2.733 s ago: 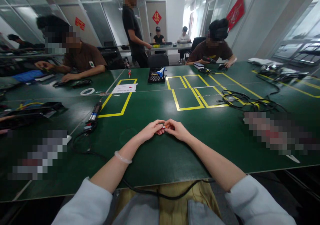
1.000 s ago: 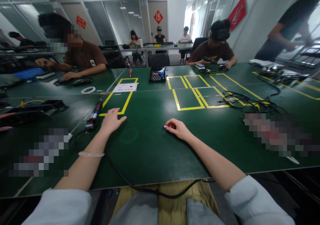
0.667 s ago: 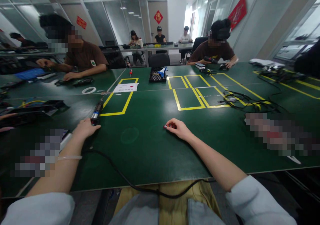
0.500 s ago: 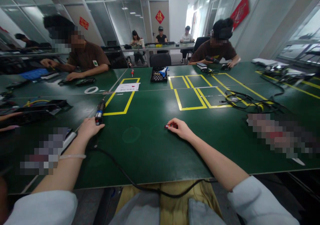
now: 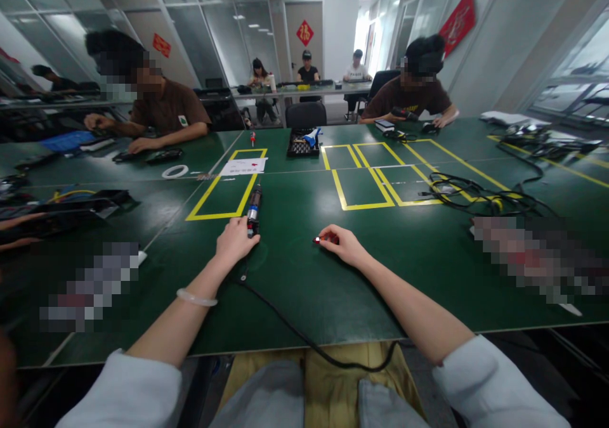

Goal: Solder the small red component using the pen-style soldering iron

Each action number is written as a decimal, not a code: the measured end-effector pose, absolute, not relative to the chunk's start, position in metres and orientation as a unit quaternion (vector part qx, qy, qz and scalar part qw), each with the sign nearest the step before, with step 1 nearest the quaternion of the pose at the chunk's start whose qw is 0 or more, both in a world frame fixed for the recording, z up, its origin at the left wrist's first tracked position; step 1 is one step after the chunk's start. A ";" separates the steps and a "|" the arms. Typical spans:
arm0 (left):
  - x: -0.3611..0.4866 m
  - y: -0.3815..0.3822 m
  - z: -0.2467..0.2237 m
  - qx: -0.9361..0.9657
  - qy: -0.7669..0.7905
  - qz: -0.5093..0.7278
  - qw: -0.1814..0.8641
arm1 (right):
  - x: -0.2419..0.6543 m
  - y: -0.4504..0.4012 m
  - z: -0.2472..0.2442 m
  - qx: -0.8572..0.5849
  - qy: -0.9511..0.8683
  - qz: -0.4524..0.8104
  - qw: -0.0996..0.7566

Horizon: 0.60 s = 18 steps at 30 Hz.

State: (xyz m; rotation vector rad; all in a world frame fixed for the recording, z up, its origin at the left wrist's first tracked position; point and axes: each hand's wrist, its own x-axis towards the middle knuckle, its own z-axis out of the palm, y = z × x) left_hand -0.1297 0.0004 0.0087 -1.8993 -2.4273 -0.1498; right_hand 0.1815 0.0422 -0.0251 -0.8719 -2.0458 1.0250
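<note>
My left hand (image 5: 233, 243) is closed around the rear end of a corded electric screwdriver (image 5: 254, 207), dark with a blue band and a silver ring. The tool lies low over the green table (image 5: 285, 288), its tip pointing away from me beside a yellow tape outline. From its rear a black cable (image 5: 280, 319) runs down over the table's front edge. To the right, my right hand (image 5: 348, 245) rests at the table with its fingers curled around a small red-and-black object (image 5: 318, 240). Only the end of that object shows, so its kind is unclear.
Ahead stands a black tray (image 5: 303, 144) with a blue-and-white item in it. A paper sheet (image 5: 245, 166) and a tape roll (image 5: 175, 172) lie to the left, tangled black cables (image 5: 469, 193) to the right. Co-workers sit across the table; another person's hands show at far left.
My left hand has moved right with the electric screwdriver, closer to my right hand, and the cable has shifted along. My right hand stays in place with the red-and-black object.
</note>
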 end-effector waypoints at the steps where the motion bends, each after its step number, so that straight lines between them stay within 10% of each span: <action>1: -0.116 0.001 0.008 -0.630 -0.774 -0.057 0.023 | 0.181 0.042 -0.025 -0.332 -0.784 0.398 0.342; 18: 0.002 -0.002 -0.005 -0.762 -0.624 -0.156 -0.081 | 0.181 0.045 -0.033 -0.320 -0.841 0.270 0.343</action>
